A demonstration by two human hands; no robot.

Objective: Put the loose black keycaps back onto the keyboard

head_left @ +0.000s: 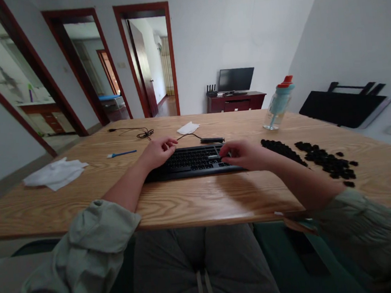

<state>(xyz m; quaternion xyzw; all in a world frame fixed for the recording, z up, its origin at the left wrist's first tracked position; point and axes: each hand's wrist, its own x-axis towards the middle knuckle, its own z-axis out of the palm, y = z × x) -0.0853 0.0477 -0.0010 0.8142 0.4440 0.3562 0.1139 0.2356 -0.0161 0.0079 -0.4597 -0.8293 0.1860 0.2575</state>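
Observation:
A black keyboard (193, 161) lies across the middle of a wooden table (187, 203). My left hand (157, 151) rests on the keyboard's left end with its fingers curled down over the edge. My right hand (243, 154) sits on the right end of the keyboard, fingers pinched together over the keys; what they pinch is too small to make out. To the right of that hand lies a spread of several loose black keycaps (322, 160). A small black tool (212, 140) lies just behind the keyboard.
A crumpled white cloth (56, 173) and a blue-handled brush (121, 154) lie at the left. A black cable (141, 132), a white tissue (188, 128) and a water bottle (278, 105) stand farther back. Behind are doorways and a monitor (235, 80).

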